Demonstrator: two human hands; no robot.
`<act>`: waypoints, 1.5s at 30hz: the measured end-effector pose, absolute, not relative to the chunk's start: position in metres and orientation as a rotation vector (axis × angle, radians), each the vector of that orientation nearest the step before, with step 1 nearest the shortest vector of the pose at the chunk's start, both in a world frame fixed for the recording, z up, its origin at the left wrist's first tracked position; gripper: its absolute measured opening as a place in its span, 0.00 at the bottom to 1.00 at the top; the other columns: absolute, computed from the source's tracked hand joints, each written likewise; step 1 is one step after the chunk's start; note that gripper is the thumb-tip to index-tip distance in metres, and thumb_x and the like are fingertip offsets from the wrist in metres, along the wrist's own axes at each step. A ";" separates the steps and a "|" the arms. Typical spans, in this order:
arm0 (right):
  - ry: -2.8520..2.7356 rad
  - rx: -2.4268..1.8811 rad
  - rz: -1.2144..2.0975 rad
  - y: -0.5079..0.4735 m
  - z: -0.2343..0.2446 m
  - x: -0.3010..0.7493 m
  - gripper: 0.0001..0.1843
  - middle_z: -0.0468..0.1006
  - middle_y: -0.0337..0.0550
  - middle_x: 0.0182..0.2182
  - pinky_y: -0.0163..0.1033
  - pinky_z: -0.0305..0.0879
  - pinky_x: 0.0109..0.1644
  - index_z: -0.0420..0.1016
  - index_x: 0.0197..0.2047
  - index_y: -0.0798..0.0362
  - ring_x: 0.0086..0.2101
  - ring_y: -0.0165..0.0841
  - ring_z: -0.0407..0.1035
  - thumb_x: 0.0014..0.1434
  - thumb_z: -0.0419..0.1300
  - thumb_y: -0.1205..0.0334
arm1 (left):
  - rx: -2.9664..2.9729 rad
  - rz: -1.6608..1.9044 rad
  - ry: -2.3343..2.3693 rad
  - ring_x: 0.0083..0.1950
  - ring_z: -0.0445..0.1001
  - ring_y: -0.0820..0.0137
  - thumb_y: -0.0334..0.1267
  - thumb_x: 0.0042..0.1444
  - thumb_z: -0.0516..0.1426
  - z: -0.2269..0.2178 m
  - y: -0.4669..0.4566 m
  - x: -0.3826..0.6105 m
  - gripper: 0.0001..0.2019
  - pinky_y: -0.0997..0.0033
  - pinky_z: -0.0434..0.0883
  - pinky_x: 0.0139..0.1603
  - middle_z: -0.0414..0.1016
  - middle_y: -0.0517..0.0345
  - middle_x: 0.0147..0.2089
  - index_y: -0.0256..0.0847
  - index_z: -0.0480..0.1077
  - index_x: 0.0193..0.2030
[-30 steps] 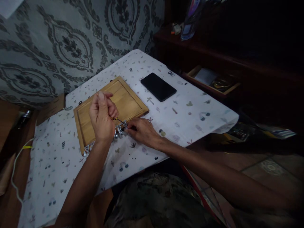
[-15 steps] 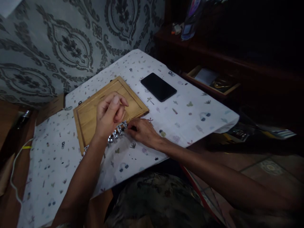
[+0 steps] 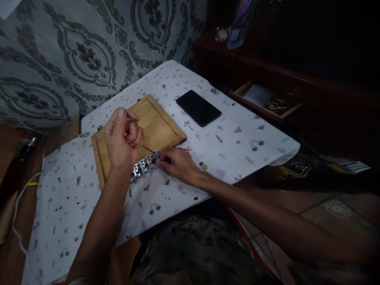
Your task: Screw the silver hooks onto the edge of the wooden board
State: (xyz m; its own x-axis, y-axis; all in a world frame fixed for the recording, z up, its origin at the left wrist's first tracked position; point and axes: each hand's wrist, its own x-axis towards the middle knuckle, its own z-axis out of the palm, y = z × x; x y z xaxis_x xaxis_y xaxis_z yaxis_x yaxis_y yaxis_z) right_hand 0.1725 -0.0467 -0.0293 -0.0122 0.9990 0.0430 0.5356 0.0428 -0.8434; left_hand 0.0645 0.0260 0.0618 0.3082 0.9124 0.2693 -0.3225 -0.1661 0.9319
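My left hand (image 3: 122, 139) is closed round a thin screwdriver (image 3: 147, 150) whose tip points down at a row of small silver metal letters (image 3: 143, 166) along the near edge of a wooden board (image 3: 157, 126). My right hand (image 3: 177, 163) rests on the cloth at the right end of that row, fingers pinched against the last letter. The screwdriver's yellow handle is mostly hidden in my fist.
The board lies on a table under a white patterned cloth (image 3: 237, 146). A black phone (image 3: 198, 107) lies beyond the board. Dark wooden furniture with an open drawer (image 3: 265, 101) stands to the right. A white cable (image 3: 18, 206) hangs at the left.
My left hand lifted and turned over the board, then came back left into a fist with the screwdriver tip on the letters. My right hand stayed put.
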 end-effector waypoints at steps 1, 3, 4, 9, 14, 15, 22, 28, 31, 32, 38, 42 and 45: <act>-1.634 -1.575 0.850 -0.047 -0.030 0.172 0.06 0.80 0.40 0.32 0.36 0.55 0.36 0.80 0.33 0.53 0.32 0.29 0.67 0.61 0.63 0.65 | 1.302 1.232 0.618 0.14 0.39 0.82 0.45 0.65 0.60 0.062 0.027 0.064 0.18 0.81 0.46 0.15 0.44 0.72 0.13 0.39 0.71 0.27; -1.638 -1.583 0.855 -0.046 -0.030 0.173 0.06 0.80 0.41 0.32 0.36 0.55 0.36 0.80 0.33 0.53 0.33 0.30 0.67 0.61 0.63 0.65 | 1.318 1.255 0.619 0.14 0.39 0.82 0.46 0.64 0.62 0.060 0.027 0.063 0.17 0.81 0.45 0.15 0.45 0.72 0.13 0.39 0.71 0.27; -1.640 -1.590 0.859 -0.046 -0.029 0.172 0.06 0.80 0.41 0.32 0.36 0.54 0.36 0.80 0.33 0.53 0.33 0.30 0.67 0.61 0.63 0.65 | 1.325 1.267 0.616 0.14 0.40 0.82 0.46 0.64 0.62 0.059 0.027 0.063 0.17 0.80 0.45 0.15 0.45 0.72 0.13 0.38 0.71 0.27; -1.631 -1.592 0.871 -0.047 -0.028 0.172 0.05 0.80 0.42 0.33 0.36 0.55 0.37 0.80 0.33 0.54 0.34 0.31 0.67 0.61 0.63 0.66 | 1.342 1.326 0.562 0.14 0.39 0.82 0.46 0.60 0.65 0.056 0.027 0.062 0.16 0.80 0.46 0.14 0.46 0.73 0.13 0.39 0.71 0.27; -1.628 -1.593 0.872 -0.046 -0.028 0.172 0.05 0.80 0.41 0.32 0.36 0.54 0.37 0.79 0.32 0.53 0.33 0.30 0.67 0.60 0.63 0.67 | 1.336 1.341 0.561 0.14 0.39 0.82 0.45 0.61 0.64 0.055 0.028 0.063 0.15 0.80 0.46 0.15 0.46 0.73 0.13 0.39 0.71 0.28; -1.626 -1.594 0.872 -0.046 -0.028 0.172 0.05 0.80 0.41 0.32 0.36 0.54 0.37 0.79 0.32 0.53 0.33 0.30 0.67 0.60 0.63 0.67 | 1.336 1.340 0.558 0.14 0.39 0.82 0.46 0.61 0.64 0.054 0.028 0.063 0.15 0.80 0.46 0.14 0.46 0.73 0.14 0.39 0.71 0.28; -1.621 -1.598 0.884 -0.047 -0.027 0.172 0.04 0.79 0.41 0.32 0.36 0.54 0.37 0.80 0.33 0.54 0.33 0.30 0.67 0.61 0.64 0.66 | 1.355 1.323 0.515 0.15 0.37 0.81 0.45 0.64 0.62 0.048 0.028 0.063 0.15 0.78 0.44 0.15 0.42 0.72 0.15 0.40 0.71 0.29; -1.613 -1.609 0.881 -0.048 -0.025 0.172 0.05 0.79 0.40 0.31 0.36 0.54 0.36 0.79 0.32 0.53 0.32 0.30 0.66 0.60 0.63 0.66 | 1.400 1.278 0.493 0.14 0.39 0.82 0.49 0.63 0.63 0.046 0.030 0.062 0.16 0.79 0.45 0.14 0.43 0.73 0.15 0.40 0.70 0.30; -1.613 -1.614 0.882 -0.048 -0.025 0.172 0.05 0.79 0.40 0.31 0.36 0.54 0.36 0.79 0.32 0.53 0.32 0.30 0.67 0.60 0.64 0.65 | 1.431 1.216 0.451 0.14 0.39 0.82 0.49 0.61 0.64 0.046 0.032 0.062 0.16 0.79 0.45 0.14 0.44 0.74 0.14 0.40 0.71 0.30; -1.613 -1.616 0.881 -0.048 -0.025 0.172 0.05 0.79 0.40 0.31 0.36 0.54 0.36 0.79 0.32 0.53 0.32 0.30 0.67 0.60 0.64 0.65 | 1.443 1.185 0.435 0.14 0.38 0.82 0.48 0.61 0.64 0.047 0.032 0.062 0.15 0.79 0.45 0.14 0.44 0.74 0.14 0.40 0.71 0.31; -1.638 -1.618 0.875 -0.048 -0.026 0.173 0.05 0.80 0.42 0.33 0.36 0.55 0.37 0.80 0.33 0.54 0.33 0.31 0.68 0.61 0.64 0.64 | 1.495 0.975 0.471 0.14 0.39 0.82 0.47 0.59 0.65 0.054 0.035 0.058 0.13 0.80 0.48 0.16 0.44 0.75 0.14 0.40 0.72 0.34; -1.633 -1.604 0.874 -0.048 -0.026 0.173 0.05 0.81 0.42 0.33 0.37 0.56 0.38 0.80 0.33 0.53 0.33 0.31 0.69 0.61 0.64 0.65 | 1.514 0.980 0.536 0.15 0.51 0.80 0.49 0.58 0.66 0.055 0.039 0.058 0.14 0.79 0.55 0.17 0.55 0.71 0.15 0.39 0.74 0.36; -1.627 -1.611 0.886 -0.048 -0.026 0.173 0.05 0.82 0.42 0.34 0.36 0.57 0.38 0.80 0.34 0.54 0.34 0.31 0.70 0.61 0.64 0.64 | 1.514 1.187 0.672 0.20 0.64 0.76 0.54 0.58 0.65 0.054 0.037 0.062 0.18 0.76 0.64 0.21 0.67 0.65 0.21 0.40 0.73 0.36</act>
